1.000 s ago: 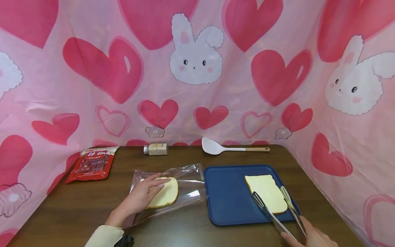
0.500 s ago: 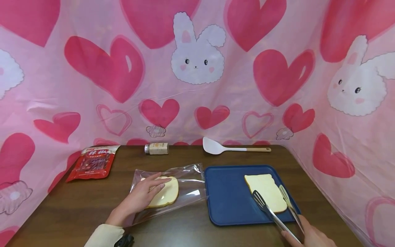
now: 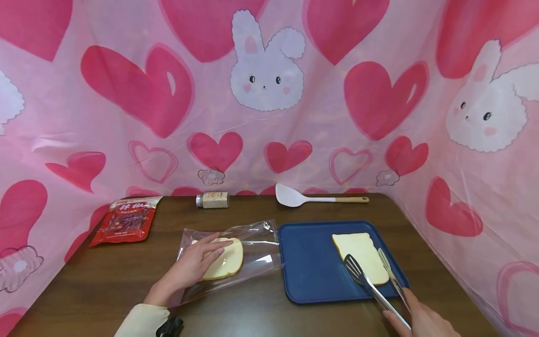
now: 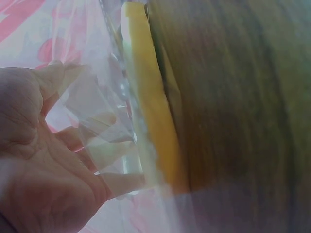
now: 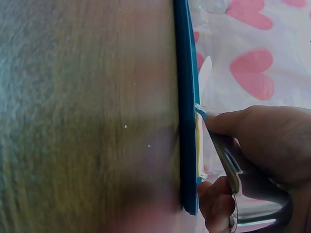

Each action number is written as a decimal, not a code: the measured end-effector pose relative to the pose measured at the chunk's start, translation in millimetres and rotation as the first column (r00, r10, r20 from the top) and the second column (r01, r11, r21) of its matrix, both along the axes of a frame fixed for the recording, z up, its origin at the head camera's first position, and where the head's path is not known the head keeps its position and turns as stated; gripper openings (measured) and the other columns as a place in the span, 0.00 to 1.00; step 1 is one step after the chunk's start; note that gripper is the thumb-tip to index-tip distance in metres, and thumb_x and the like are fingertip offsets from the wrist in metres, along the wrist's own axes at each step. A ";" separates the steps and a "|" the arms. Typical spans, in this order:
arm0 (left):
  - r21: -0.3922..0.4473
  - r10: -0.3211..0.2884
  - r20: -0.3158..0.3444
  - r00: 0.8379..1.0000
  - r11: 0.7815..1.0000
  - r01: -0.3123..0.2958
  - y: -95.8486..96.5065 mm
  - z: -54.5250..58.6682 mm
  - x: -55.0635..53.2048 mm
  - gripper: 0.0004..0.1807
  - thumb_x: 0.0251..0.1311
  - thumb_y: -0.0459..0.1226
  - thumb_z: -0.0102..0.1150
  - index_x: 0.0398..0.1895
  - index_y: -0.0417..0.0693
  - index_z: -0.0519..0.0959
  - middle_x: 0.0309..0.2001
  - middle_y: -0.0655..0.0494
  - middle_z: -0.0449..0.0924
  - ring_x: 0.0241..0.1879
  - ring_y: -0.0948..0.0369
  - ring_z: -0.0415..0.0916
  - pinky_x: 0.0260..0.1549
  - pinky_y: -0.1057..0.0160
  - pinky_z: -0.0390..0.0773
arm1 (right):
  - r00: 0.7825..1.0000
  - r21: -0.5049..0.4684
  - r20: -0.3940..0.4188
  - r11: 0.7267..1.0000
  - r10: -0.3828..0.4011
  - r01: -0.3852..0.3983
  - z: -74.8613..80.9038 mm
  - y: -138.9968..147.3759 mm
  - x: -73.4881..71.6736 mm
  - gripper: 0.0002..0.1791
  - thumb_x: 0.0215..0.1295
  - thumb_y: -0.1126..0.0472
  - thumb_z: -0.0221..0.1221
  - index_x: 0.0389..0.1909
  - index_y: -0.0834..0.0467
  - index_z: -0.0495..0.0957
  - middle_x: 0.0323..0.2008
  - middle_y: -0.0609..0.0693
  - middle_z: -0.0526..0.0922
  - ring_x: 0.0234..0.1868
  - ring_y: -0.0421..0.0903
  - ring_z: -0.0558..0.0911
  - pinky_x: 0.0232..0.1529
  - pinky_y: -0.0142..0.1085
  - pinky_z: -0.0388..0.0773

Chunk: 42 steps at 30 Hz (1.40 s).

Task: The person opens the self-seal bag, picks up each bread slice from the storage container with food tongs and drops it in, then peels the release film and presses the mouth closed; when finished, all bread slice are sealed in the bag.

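In the head view my left hand [image 3: 191, 264] rests on a bread slice [image 3: 229, 262] with its fingers extended. That slice lies in a clear plastic bag [image 3: 258, 248]; the left wrist view shows the bag's film over the fingers and the slice's yellow crust [image 4: 150, 102] edge-on. My right hand [image 3: 427, 320] grips metal tongs [image 3: 381, 298] at the lower right. Their two slotted ends stand on either side of a second bread slice [image 3: 362, 255], which lies flat on a blue tray [image 3: 309, 262]. Whether both ends touch the slice I cannot tell.
Along the table's back edge lie a seasoning jar [image 3: 213, 200] on its side and a white spatula [image 3: 290, 195] with a wooden handle. A red packet of dried chillies [image 3: 128, 220] lies at the back left. Pink heart-patterned cloth [image 3: 269, 126] surrounds the table [image 3: 236, 313].
The tongs' ends have come slightly closer together around the slice on the tray. My left hand stays on the bagged slice. The head view has tilted down a little.
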<state>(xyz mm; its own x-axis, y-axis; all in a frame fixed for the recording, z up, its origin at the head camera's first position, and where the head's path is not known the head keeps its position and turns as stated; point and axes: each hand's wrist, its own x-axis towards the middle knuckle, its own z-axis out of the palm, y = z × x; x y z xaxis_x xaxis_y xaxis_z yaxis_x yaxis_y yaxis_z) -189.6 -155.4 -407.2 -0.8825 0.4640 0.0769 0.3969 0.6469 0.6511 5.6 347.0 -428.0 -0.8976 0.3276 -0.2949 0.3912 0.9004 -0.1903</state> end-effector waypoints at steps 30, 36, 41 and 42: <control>-0.003 0.012 -0.028 1.000 1.000 -0.012 -0.9 2.1 -0.6 0.18 0.77 0.41 0.58 0.66 0.59 0.84 0.75 0.35 0.70 0.74 0.32 0.67 0.69 0.24 0.63 | 0.999 -0.055 0.035 0.998 0.019 -0.017 24.1 -0.1 -14.1 0.57 0.61 0.21 0.60 0.69 0.69 0.66 0.36 0.51 0.80 0.34 0.48 0.78 0.34 0.53 0.83; -0.009 0.017 -0.008 1.000 1.000 -0.017 -0.4 3.7 1.3 0.18 0.78 0.42 0.57 0.66 0.59 0.84 0.76 0.36 0.69 0.75 0.31 0.65 0.69 0.24 0.62 | 0.987 0.046 -0.098 0.991 0.127 -0.123 30.5 -7.0 -22.5 0.52 0.65 0.26 0.61 0.72 0.65 0.67 0.56 0.70 0.83 0.42 0.58 0.87 0.38 0.65 0.84; -0.009 0.011 -0.049 0.999 1.000 -0.012 1.0 4.5 2.4 0.17 0.78 0.41 0.57 0.65 0.58 0.84 0.75 0.35 0.70 0.74 0.32 0.67 0.69 0.24 0.63 | 0.964 0.081 -0.167 0.977 0.207 -0.196 39.6 -19.7 -32.8 0.47 0.68 0.30 0.62 0.74 0.60 0.67 0.61 0.68 0.82 0.47 0.63 0.88 0.38 0.68 0.83; -0.009 0.008 -0.059 0.998 1.000 -0.009 1.0 4.4 2.5 0.17 0.78 0.41 0.57 0.65 0.58 0.85 0.75 0.35 0.70 0.74 0.32 0.67 0.68 0.24 0.63 | 0.954 0.087 -0.197 0.973 0.228 -0.214 41.4 -22.5 -34.6 0.45 0.68 0.32 0.63 0.74 0.59 0.68 0.61 0.67 0.82 0.48 0.63 0.88 0.37 0.68 0.84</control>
<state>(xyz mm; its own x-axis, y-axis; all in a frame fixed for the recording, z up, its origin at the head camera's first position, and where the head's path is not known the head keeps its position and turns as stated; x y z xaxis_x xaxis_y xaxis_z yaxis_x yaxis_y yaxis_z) -187.1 -154.4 -402.8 -0.8805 0.4574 0.1248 0.4290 0.6565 0.6204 -29.0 324.5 -386.6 -0.9885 0.1266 -0.0822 0.1399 0.9728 -0.1844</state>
